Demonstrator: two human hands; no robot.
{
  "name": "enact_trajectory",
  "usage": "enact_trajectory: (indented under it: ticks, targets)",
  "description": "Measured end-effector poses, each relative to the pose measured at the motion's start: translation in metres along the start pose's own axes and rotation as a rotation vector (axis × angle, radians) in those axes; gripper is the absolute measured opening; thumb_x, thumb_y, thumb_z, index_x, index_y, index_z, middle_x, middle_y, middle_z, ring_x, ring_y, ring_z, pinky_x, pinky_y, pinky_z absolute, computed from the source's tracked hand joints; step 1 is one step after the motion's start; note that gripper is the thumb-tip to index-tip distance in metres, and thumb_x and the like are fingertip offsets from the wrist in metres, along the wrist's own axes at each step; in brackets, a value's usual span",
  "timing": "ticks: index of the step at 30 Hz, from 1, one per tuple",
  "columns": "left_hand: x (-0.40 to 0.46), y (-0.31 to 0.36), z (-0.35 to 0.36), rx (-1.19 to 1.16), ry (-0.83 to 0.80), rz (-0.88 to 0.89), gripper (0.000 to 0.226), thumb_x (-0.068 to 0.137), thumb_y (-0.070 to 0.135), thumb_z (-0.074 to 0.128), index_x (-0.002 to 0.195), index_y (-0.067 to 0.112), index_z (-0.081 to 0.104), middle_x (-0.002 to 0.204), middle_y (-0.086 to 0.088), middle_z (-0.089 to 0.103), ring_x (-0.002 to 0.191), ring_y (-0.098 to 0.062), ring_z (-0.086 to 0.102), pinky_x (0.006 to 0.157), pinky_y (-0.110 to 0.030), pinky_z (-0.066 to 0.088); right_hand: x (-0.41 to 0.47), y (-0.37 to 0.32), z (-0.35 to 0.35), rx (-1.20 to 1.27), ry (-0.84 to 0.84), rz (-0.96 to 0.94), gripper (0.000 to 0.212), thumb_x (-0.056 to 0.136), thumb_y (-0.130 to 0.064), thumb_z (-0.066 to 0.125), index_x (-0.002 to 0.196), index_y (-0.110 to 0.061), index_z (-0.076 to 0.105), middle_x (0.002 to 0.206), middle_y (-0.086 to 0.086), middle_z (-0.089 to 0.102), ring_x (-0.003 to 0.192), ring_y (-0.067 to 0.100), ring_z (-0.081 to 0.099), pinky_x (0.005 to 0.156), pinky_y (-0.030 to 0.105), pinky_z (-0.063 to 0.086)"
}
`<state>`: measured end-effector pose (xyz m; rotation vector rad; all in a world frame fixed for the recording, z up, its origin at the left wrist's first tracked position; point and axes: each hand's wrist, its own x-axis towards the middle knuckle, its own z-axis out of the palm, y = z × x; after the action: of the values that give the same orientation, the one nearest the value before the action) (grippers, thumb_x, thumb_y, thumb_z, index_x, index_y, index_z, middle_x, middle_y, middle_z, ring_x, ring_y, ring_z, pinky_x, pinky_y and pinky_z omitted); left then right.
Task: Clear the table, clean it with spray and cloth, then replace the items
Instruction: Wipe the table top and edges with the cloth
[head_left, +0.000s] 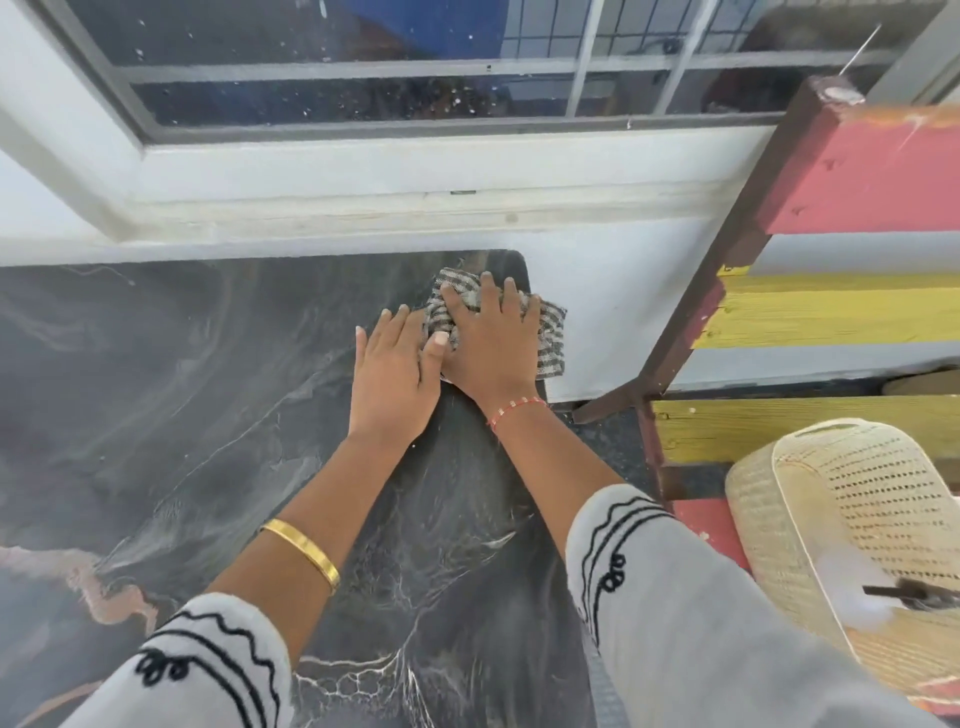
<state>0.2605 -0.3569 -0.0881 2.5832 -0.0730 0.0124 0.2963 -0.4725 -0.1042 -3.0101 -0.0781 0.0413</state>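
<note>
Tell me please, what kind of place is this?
Probably a room in a home, though this is uncertain. A dark marble-patterned table stands against a white wall under a window with bars. Beside it are a painted wooden shelf and a cream plastic basket.

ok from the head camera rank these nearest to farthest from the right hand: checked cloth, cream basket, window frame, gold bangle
1. Checked cloth: directly under the right hand, at the table's far right corner.
2. Window frame and gold bangle: too close to call; the frame is beyond the hand, the bangle on the left wrist, nearer the camera.
3. Cream basket: far right, off the table.
</note>
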Motion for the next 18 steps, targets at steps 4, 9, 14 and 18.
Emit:
enact_trajectory:
  ticks: [4,9,14,18]
  targets:
    - [0.016,0.008,0.005,0.007,0.015,0.007,0.072,0.088,0.051,0.010,0.141,0.008,0.035,0.150,-0.010,0.034,0.144,-0.025,0.019,0.118,-0.042,0.003,0.040,0.006,-0.003,-0.002,0.014,-0.025,0.056,0.094,-0.051,0.030,0.146,-0.032,0.026,0.155,0.016,0.021,0.142,0.040,0.015,0.114,0.059,0.011]
    - [0.021,0.020,0.008,0.014,0.020,0.009,0.064,0.091,0.046,0.016,0.138,0.009,0.037,0.149,-0.010,0.035,0.143,-0.026,0.020,0.118,-0.043,0.003,0.065,0.014,-0.003,0.057,0.026,0.042,0.056,0.092,-0.048,0.033,0.144,-0.027,0.032,0.151,0.016,0.030,0.141,0.041,0.019,0.110,0.059,0.018]
    - [0.010,0.021,0.004,0.034,0.036,0.007,0.065,0.090,0.046,0.015,0.140,0.009,0.036,0.150,-0.011,0.034,0.144,-0.025,0.020,0.118,-0.040,0.002,0.064,0.011,-0.002,0.216,0.035,0.249,0.056,0.089,-0.047,0.038,0.139,-0.020,0.041,0.145,0.018,0.035,0.130,0.042,0.032,0.096,0.051,0.040]
    - [-0.009,0.017,-0.002,0.048,0.022,0.025,0.067,0.091,0.048,0.013,0.140,0.009,0.036,0.150,-0.012,0.034,0.143,-0.027,0.020,0.118,-0.041,0.002,0.045,0.019,-0.001,0.345,0.047,0.346,0.061,0.090,-0.047,0.041,0.142,-0.018,0.034,0.141,0.019,0.037,0.116,0.039,0.046,0.086,0.044,0.046]
